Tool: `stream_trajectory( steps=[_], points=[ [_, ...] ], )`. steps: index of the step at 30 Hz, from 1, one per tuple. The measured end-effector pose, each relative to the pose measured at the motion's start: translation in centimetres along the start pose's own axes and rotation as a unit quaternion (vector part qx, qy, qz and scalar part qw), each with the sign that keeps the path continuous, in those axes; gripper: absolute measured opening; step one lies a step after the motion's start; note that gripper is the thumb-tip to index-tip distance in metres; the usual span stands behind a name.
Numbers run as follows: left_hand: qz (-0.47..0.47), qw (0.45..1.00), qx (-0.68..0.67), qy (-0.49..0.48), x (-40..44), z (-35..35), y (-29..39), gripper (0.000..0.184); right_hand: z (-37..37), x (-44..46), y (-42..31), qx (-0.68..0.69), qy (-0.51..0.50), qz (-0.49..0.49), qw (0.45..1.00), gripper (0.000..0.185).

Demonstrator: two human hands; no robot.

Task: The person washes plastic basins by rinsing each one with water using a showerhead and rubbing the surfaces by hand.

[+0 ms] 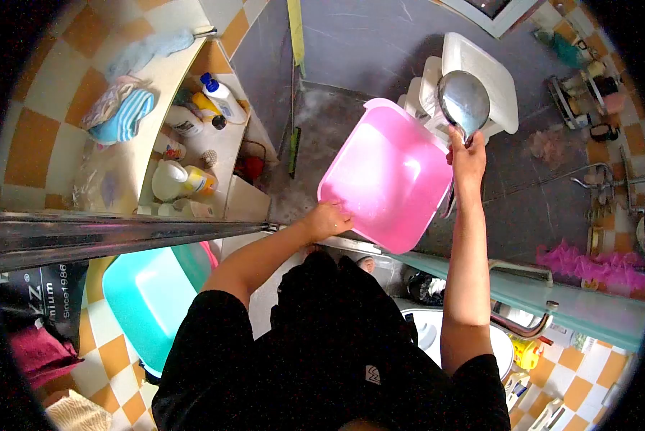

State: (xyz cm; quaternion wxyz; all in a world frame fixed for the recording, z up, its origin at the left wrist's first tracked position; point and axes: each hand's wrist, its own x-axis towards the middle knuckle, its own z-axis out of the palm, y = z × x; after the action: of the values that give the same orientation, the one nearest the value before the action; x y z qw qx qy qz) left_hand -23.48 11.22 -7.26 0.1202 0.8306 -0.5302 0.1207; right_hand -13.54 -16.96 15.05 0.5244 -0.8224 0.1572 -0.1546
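A pink plastic basin [390, 176] is tilted in front of me, its inside facing up towards me. My left hand [327, 220] is closed over its near left rim. In my right hand [468, 161] is the handle end of a shiny metal ladle [463, 100], its round bowl pointing away from me. The ladle is above the basin's far right corner, and behind it is a white plastic stool [495, 79]. Whether the ladle touches the stool I cannot tell.
At left, a shelf unit [225, 154] holds several bottles, with a striped cloth [125, 118] on top. A teal basin [150, 294] stands lower left. A glass door edge [581, 312] and metal door handle [527, 330] are at right. Grey tiles [365, 43] lie ahead.
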Motion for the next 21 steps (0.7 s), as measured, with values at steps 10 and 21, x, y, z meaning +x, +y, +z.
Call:
stream_trajectory(
  steps=[10, 21],
  points=[
    [-0.031, 0.999, 0.03, -0.007, 0.7, 0.8, -0.6, 0.026, 3.8, -6.2, 0.8, -0.004, -0.254, 0.001, 0.967, 0.033],
    [-0.179, 0.975, -0.122, -0.042, 2.0, 1.9, -6.8, 0.019, 0.4, -9.7, 6.2, -0.159, -0.14, 0.049, 0.976, 0.035]
  ],
)
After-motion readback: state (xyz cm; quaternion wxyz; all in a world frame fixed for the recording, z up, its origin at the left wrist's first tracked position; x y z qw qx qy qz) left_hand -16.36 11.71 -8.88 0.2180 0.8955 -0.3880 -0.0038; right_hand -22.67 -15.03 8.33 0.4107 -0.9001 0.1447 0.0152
